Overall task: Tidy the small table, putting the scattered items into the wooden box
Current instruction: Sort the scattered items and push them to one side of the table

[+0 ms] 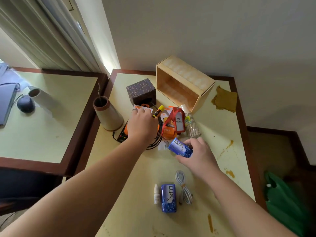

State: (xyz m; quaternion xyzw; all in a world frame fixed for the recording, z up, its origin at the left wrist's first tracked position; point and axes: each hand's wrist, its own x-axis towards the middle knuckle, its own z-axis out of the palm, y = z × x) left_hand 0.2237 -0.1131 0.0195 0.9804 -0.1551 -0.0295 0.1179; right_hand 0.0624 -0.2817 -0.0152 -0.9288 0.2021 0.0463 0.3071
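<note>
The wooden box [183, 82] lies on its side at the back of the small table [213, 134], its open face toward me. My right hand [196, 154] grips a blue Lux soap box [180, 147] just above the tabletop. My left hand [142, 124] lies palm down on the pile of scattered items, fingers touching a white and orange card [142, 108]. The pile holds a yellow and black marker [158, 111], a red lanyard with a tag [176, 122], black cords [158, 135] and a stack of paper cups [190, 122]. Nearer me lie a second Lux soap box [168, 197], a small white dropper bottle [156, 194] and a coiled white cable [183, 187].
A dark patterned cube box [141, 92] and a beige cone vase [107, 113] stand at the table's back left. A brown cloth [224, 99] lies at the back right. A second table [47, 117] on the left carries a round dark object and a white tube. A green bag [287, 202] sits on the floor at right.
</note>
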